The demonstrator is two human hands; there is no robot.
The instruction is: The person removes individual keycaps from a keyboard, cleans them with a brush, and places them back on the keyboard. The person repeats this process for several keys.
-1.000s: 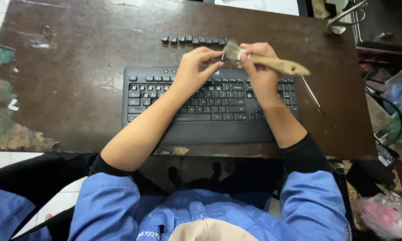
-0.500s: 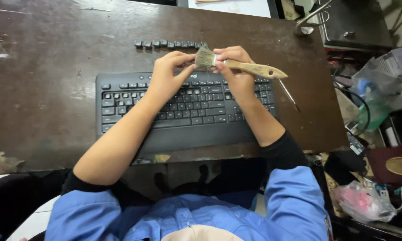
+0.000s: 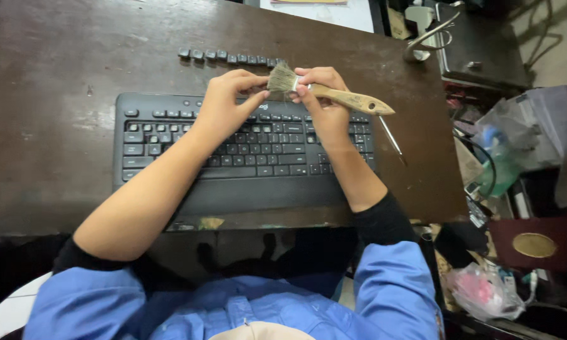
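Observation:
My right hand (image 3: 324, 107) grips a paintbrush (image 3: 334, 94) with a worn wooden handle, held above the top row of a black keyboard (image 3: 245, 151). Its pale bristles point left. My left hand (image 3: 223, 104) pinches the tips of those bristles with thumb and fingers. Both forearms cross the keyboard, which lies on a dark brown wooden table (image 3: 63, 69). A row of loose black keycaps (image 3: 230, 58) sits on the table just beyond the keyboard.
A thin metal tool (image 3: 390, 140) lies on the table right of the keyboard. A metal clamp-like piece (image 3: 425, 41) stands at the far right corner. Bags, cables and boxes (image 3: 516, 151) crowd the floor to the right of the table.
The camera view has shifted, so the keyboard and hands sit further left in the picture. Both hands keep the same hold on the brush and its bristles.

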